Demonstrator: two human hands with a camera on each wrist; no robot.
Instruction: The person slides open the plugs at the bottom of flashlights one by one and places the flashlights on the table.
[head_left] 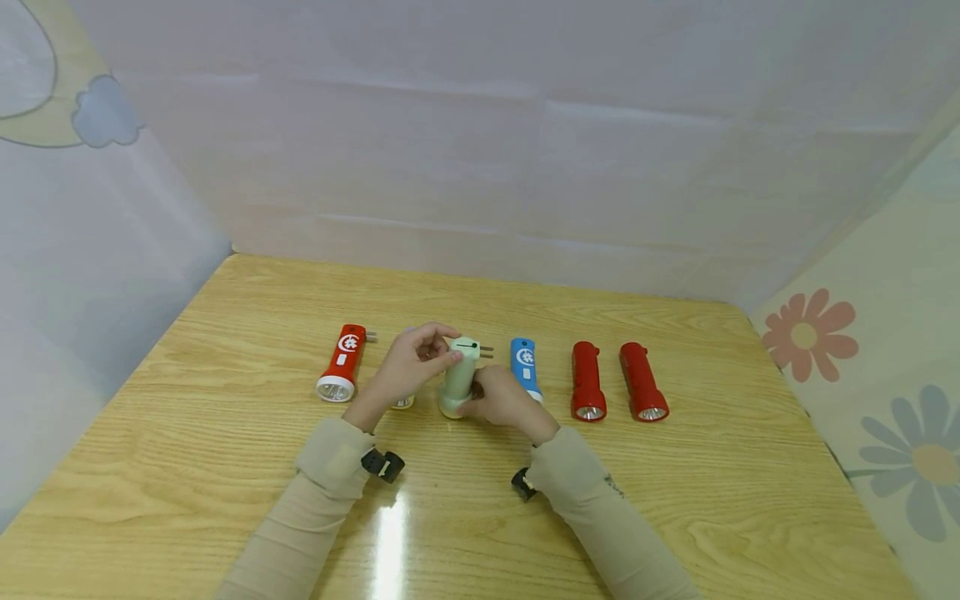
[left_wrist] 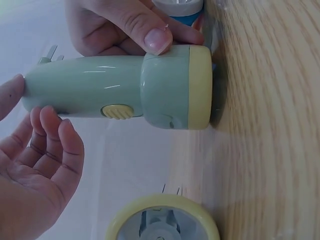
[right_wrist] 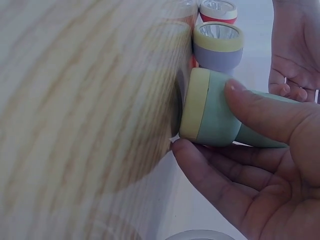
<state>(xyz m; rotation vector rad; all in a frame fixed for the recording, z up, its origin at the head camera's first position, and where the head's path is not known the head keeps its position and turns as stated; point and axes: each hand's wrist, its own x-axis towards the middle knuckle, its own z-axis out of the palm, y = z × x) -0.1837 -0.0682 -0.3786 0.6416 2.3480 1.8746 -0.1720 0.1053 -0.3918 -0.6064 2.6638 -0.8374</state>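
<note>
Pale-green glossy flashlight with cream-yellow rim and two metal prongs (head_left: 457, 379) — near upright, lens end down at mid-row; can't tell if rim touches the wood-grain table (head_left: 450, 542). Right hand (head_left: 504, 398) grips the head end, left hand (head_left: 412, 365) pinches the tail. Left of it: lavender, cream-rimmed flashlight (right_wrist: 216, 58), then red, white-rimmed one (head_left: 347, 360). Right: blue, white-rimmed flashlight (head_left: 524, 367) — then two plain red flashlights (head_left: 587, 379).

White glare streaks the table (head_left: 465, 508) in the head view; wrist views look dim.
</note>
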